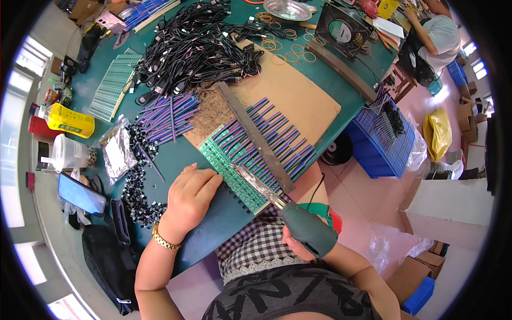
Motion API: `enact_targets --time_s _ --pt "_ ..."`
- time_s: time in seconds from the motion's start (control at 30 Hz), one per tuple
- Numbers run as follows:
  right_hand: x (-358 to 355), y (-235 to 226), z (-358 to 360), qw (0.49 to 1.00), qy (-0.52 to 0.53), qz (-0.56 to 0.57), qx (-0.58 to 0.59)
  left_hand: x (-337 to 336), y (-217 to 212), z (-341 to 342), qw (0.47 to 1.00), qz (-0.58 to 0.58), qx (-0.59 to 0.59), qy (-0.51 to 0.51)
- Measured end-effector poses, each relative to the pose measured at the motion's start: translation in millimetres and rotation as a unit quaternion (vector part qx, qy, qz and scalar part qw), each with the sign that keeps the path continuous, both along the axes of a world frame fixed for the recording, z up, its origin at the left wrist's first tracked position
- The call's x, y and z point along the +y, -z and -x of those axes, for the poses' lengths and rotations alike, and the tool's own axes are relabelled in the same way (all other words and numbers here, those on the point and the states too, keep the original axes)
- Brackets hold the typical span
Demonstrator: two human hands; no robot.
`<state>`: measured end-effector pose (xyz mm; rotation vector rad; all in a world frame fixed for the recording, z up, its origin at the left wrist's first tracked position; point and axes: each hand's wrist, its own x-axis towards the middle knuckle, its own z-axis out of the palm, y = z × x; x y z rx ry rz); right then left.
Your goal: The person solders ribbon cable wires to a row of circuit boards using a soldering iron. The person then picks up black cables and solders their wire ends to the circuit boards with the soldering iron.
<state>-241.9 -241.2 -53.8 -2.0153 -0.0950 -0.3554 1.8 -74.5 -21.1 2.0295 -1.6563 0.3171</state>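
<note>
My left hand (pixel 190 195) rests knuckles-up on the green table, fingertips touching the near edge of a green circuit board panel (pixel 226 160). My right hand (pixel 298 240) grips the dark green handle of a soldering iron (pixel 282 205), whose foil-wrapped shaft and tip lie across the panel. Several purple and blue cable ends (pixel 277 136) lie in a row on the panel, pinned under a long metal bar (pixel 256 136). A gold watch sits on my left wrist.
A brown board (pixel 298 96) underlies the work. Black cables (pixel 197 45) are piled behind it, with loose purple wires (pixel 168 117), green panels (pixel 114 82), small black parts (pixel 136 181), a phone (pixel 81 194), a cup, a yellow bottle, a fan (pixel 344 29) and rubber bands. Another person (pixel 434 34) sits far right.
</note>
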Motion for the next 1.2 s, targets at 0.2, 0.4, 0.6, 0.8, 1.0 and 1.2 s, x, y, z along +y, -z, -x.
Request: enact_targets --time_s 0.2,0.4,0.6,0.8,1.0,1.2 --pt "11 14 6 0.994 0.038 -0.075 0.077 3 2 -3 1.000 0.003 -0.014 0.006" --pt "11 9 4 0.991 0.015 -0.102 0.086 2 7 -2 0.999 0.021 -0.001 -0.028" --pt "6 -15 -12 0.985 0.001 -0.092 0.146 5 7 -1 1.000 0.002 -0.009 -0.022" --pt "21 44 7 0.995 0.079 -0.053 -0.010 4 4 0 1.000 -0.005 -0.014 -0.022" --pt "13 1 -11 0.995 0.049 0.050 0.068 3 7 -3 1.000 0.008 -0.006 -0.014" --pt "14 10 -4 0.996 0.045 0.061 0.039 1 4 -2 1.000 0.011 -0.020 -0.006"
